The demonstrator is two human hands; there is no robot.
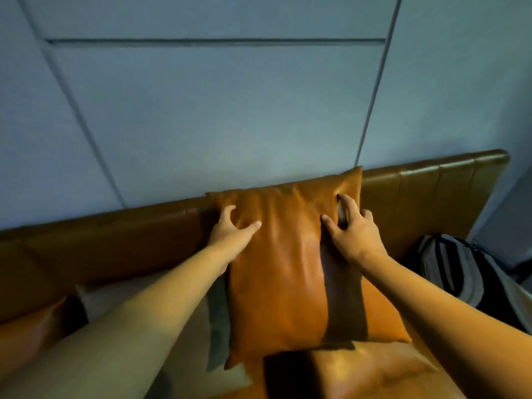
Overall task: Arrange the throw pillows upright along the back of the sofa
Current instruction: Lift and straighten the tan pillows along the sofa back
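Note:
An orange leather throw pillow (pixel 288 269) stands upright against the brown sofa back (pixel 115 240), its top edge reaching above the backrest. My left hand (pixel 230 231) grips the pillow's upper left side, thumb on the front. My right hand (pixel 354 228) grips its upper right part, fingers curled into the leather. A second orange pillow (pixel 368 370) lies flat in front, at the bottom of the view. A beige pillow (pixel 115 298) lies to the left, partly hidden under my left arm.
A grey and black backpack (pixel 466 272) sits on the sofa at the right end. Behind the sofa rises a blue-grey panelled wall (pixel 230 110). The orange seat cushion (pixel 28 335) shows at the far left.

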